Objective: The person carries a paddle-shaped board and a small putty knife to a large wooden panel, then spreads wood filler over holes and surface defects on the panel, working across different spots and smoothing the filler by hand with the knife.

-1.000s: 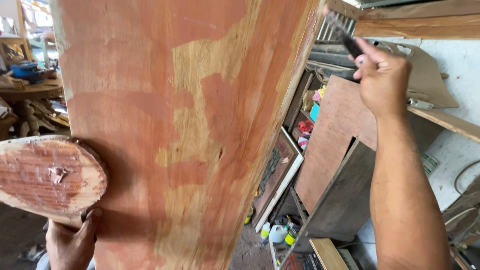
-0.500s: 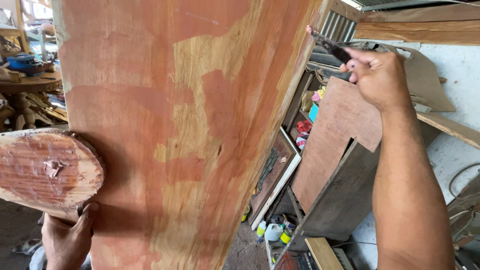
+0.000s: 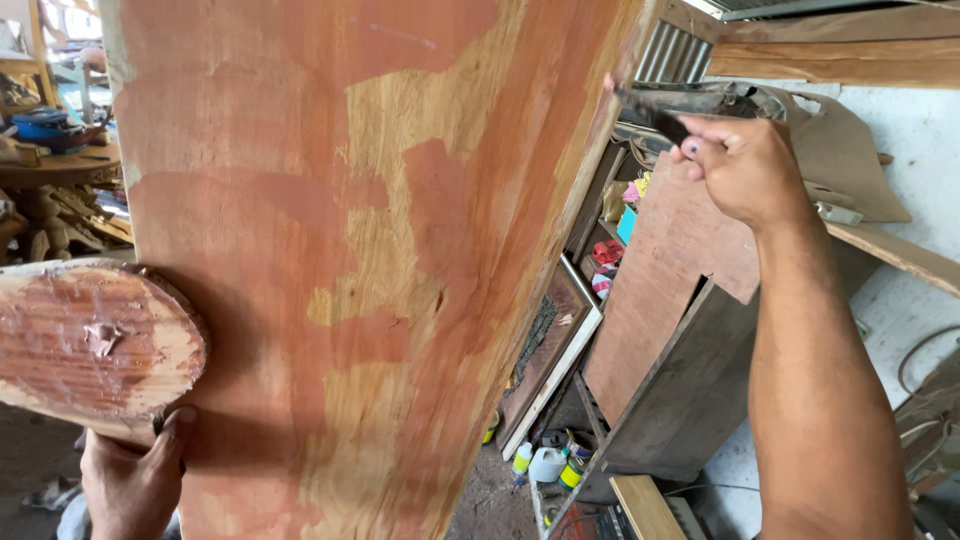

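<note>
On the floor at the foot of the big upright wooden slab [image 3: 340, 270], three small plastic containers are standing close together: one white jug [image 3: 547, 465] between two bottles with yellow-green parts [image 3: 521, 459]. Up at the slab's right edge, the right hand [image 3: 745, 170] is clamping a dark-handled tool [image 3: 655, 112], its tip touching the wood. Low on the left, the left hand [image 3: 130, 480] is gripping one oval board [image 3: 95, 345] smeared with reddish paste, held against the slab's face.

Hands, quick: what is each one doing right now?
Left hand: closed, holding the oval wooden slab from below.
Right hand: closed on a dark brush at the plank edge.
</note>
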